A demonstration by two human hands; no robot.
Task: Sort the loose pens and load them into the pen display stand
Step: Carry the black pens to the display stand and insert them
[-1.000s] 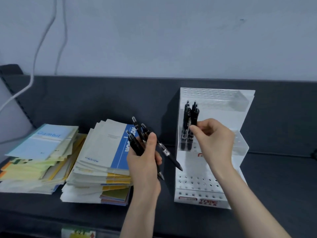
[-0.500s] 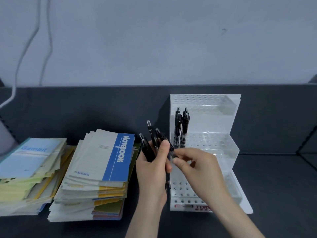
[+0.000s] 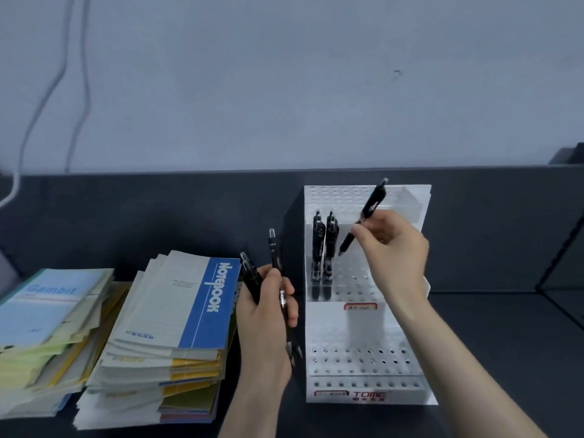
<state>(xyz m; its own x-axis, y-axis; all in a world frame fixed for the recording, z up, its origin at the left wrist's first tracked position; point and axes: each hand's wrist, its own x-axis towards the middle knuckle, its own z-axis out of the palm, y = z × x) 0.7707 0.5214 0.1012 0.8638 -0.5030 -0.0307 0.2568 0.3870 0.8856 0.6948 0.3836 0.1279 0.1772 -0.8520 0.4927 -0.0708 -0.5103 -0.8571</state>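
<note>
From the head camera, you are pinching one black pen (image 3: 366, 216) in your right hand (image 3: 393, 248) above the pen display stand (image 3: 363, 327) — be straightening it upright, tip down, beside the loaded pens (image 3: 322, 251). Your left hand (image 3: 268, 314) is gripping the spare pens (image 3: 275, 263).

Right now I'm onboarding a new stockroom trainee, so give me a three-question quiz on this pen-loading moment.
1. True or false: the right hand holds a single pen tilted over the display stand.
2. Which hand grips the spare pens? A) left B) right
3. Fill in: the blue notebook lies to the stand's ____.

Key: 1 true; 2 A, the left hand; 3 left.
</note>
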